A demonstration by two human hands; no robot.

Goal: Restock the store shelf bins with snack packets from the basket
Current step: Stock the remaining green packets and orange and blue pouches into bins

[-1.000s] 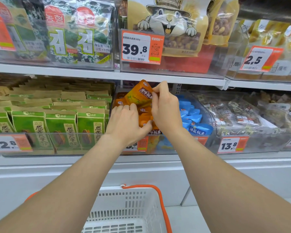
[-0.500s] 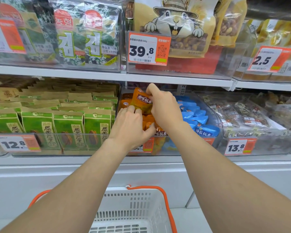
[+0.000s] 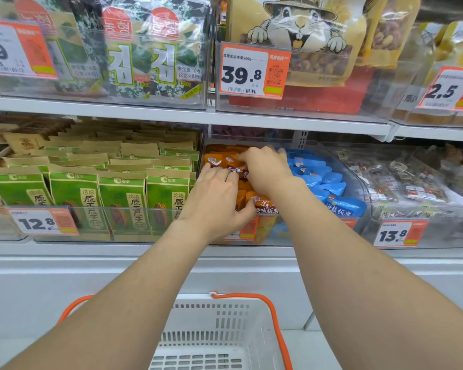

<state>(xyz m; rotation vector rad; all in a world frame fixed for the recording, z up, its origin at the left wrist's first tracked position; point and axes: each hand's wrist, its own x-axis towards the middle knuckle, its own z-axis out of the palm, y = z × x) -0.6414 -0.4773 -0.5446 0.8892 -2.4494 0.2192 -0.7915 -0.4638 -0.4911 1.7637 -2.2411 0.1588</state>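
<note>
Head view looks down both bare forearms to a clear bin (image 3: 356,180) on the middle shelf (image 3: 118,248), where both hands work over a heap of orange packets (image 3: 219,159).

The left hand (image 3: 214,201) lies palm down on the near half of the heap. Its fingers (image 3: 211,174) are stretched out, slightly spread and only a little bent, with the tips resting on the packets. Its thumb (image 3: 247,209) reaches to the side and presses against the front orange packet (image 3: 265,205), which stands at the bin's front wall. Nothing is closed inside this hand.

The right hand (image 3: 267,169) sits just behind and beside the left one, knuckles up. Its fingers (image 3: 247,156) are curled downward so the tips meet the top of the orange heap. They are blurred, so it cannot be told whether they pinch a packet or only push on it.

Blue packets (image 3: 318,180) fill the right half of the same bin, just beside the right wrist. Green packets (image 3: 123,196) stand in rows in the bin to the left. The white basket (image 3: 219,324) with its orange handle (image 3: 277,327) is low between the forearms, well below the shelf; its visible part shows only bare slotted walls.
</note>
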